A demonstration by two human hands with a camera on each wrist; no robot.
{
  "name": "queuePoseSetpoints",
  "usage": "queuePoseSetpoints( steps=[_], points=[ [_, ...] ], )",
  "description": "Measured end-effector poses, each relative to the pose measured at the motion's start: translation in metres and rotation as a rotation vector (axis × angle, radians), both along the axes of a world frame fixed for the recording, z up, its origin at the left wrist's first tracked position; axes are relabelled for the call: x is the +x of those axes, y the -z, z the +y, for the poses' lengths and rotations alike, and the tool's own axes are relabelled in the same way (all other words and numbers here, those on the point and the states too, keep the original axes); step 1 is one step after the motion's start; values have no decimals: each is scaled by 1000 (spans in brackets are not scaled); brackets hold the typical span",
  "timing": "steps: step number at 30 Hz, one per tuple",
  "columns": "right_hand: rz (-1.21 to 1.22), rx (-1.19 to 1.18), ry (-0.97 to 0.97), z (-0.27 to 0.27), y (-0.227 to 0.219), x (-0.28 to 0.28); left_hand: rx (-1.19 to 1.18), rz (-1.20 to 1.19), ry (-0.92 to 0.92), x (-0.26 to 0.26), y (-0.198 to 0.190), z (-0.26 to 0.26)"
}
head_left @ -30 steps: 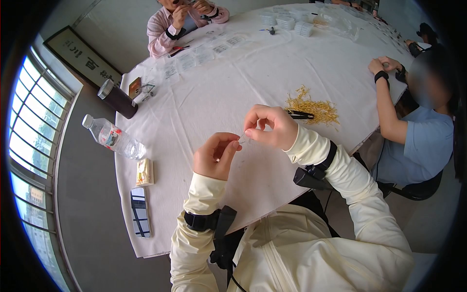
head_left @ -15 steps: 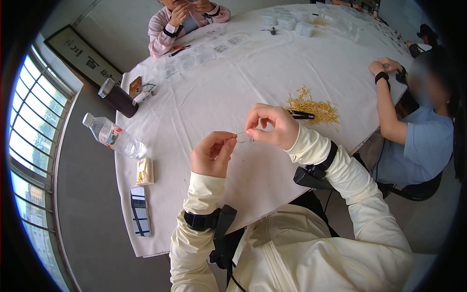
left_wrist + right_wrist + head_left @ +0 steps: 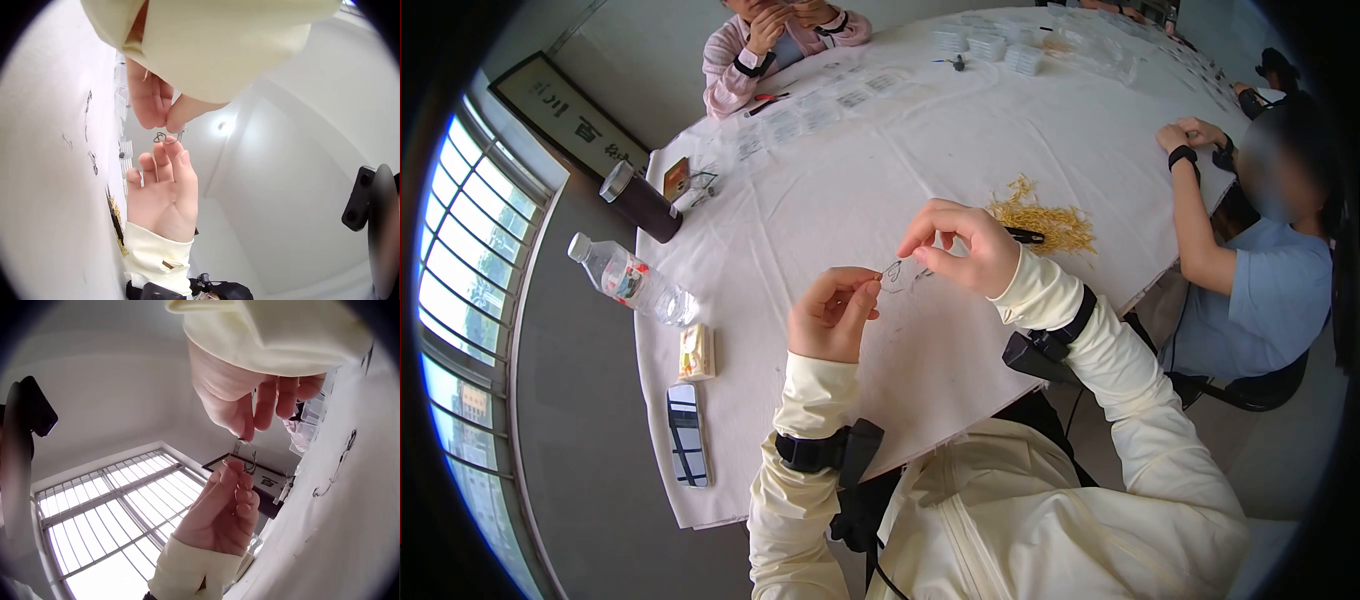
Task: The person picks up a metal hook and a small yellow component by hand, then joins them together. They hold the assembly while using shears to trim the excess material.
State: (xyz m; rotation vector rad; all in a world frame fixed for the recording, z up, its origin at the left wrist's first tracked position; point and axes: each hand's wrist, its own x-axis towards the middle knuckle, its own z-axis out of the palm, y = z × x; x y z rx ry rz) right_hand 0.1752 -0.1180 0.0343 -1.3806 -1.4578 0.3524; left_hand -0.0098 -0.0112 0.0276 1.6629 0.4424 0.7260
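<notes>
Both hands (image 3: 900, 282) pinching wire loop (image 3: 893, 276)

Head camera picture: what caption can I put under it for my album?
Two hands, left hand and right hand, pinch a thin wire piece above the white table.

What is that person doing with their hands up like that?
A person in a cream jacket sits at a round table with a white cloth. Both hands are raised above it, and the left hand and the right hand each pinch one end of a tiny bent wire piece between fingertips. Behind the right hand lies a heap of thin golden strips with a dark tool beside it. Other people around the table are busy with small things too.
</notes>
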Motion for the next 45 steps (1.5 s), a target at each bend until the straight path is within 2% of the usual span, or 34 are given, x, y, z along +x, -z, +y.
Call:
queuePoseSetpoints(
  steps=[2,4,10,13,20,22,23,25,29,31,35,37,45],
  points=[
    [-2,-29,36,-1,0,6,23,-11,-13,0,0,1],
    [-286,42,-43,2,8,10,46,-16,-37,0,1,2],
    [-469,-67,-147,4,20,7,45,-17,-45,0,0,3],
    [-421,-124,-195,6,22,4,45,-16,-39,0,1,3],
    [-445,-83,-187,9,23,4,18,-25,-22,1,3,3],
    [-301,57,-156,11,19,1,27,-17,-18,1,3,3],
    [-303,58,-159,9,15,-2,28,-19,-21,1,3,3],
    [-84,17,-123,4,6,-6,28,-16,-22,2,4,2],
    [-25,5,-106,5,7,-10,43,15,-23,1,4,1],
    [109,9,-145,5,9,-11,129,22,-63,2,4,1],
    [261,-6,-199,5,9,-13,174,38,-80,2,4,0],
    [415,-57,-263,6,13,-10,168,40,-88,3,6,1],
    [534,45,-287,8,12,-10,131,54,-89,3,4,-2]
  ],
)
